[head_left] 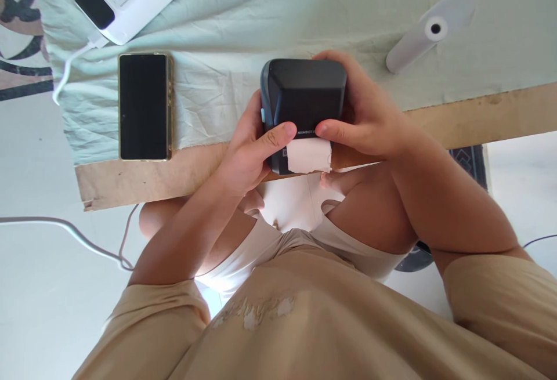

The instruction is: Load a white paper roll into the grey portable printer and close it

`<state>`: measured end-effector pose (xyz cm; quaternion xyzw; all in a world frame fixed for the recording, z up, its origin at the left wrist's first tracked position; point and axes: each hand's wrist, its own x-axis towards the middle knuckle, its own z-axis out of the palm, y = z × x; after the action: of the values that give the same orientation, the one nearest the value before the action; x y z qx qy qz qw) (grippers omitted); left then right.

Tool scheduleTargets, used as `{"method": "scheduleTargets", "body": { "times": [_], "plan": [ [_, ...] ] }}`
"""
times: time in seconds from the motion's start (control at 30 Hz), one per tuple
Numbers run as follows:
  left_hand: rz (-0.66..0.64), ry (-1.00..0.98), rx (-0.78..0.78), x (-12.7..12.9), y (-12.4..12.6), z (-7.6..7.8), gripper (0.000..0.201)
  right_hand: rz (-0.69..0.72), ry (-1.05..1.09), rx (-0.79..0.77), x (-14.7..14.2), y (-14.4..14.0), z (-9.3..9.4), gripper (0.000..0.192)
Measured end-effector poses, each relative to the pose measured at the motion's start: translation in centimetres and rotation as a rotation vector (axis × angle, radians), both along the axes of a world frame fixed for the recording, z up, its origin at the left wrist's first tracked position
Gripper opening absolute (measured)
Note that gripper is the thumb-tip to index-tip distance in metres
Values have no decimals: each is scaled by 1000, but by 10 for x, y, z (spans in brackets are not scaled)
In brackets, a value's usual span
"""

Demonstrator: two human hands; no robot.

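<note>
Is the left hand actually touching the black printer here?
Touching: the head view shows the left hand gripping one side of the black printer, its thumb lying across the casing.

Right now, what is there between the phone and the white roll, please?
In the head view, the printer is between the phone and the white roll, held by the left hand and right hand.

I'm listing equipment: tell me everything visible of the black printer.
The black printer is boxy, bevelled and plastic-looking, with small NIIMBOT lettering and a pale-blue tab on its left side. A ragged-edged white paper strip hangs from its near end. The left hand and right hand grip it at the table's wooden edge.
</note>
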<state>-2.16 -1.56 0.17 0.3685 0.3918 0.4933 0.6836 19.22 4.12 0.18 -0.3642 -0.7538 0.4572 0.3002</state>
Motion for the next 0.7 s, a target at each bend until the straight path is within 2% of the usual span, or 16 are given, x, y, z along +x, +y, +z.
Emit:
{"method": "scheduleTargets", "body": {
  "times": [0.13,0.3,0.5,0.7],
  "plan": [
    [-7,-38,27,1,2,-5,46,29,-17,-84,0,-1,7,85],
    [4,-8,41,2,2,-5,49,22,-42,-111,-1,-3,15,81],
    [1,-39,-20,6,-1,5,36,4,-95,-76,-1,-3,13,79],
    [21,-182,-49,11,2,5,29,-6,-110,-37,0,-3,9,78]
  ]
}}
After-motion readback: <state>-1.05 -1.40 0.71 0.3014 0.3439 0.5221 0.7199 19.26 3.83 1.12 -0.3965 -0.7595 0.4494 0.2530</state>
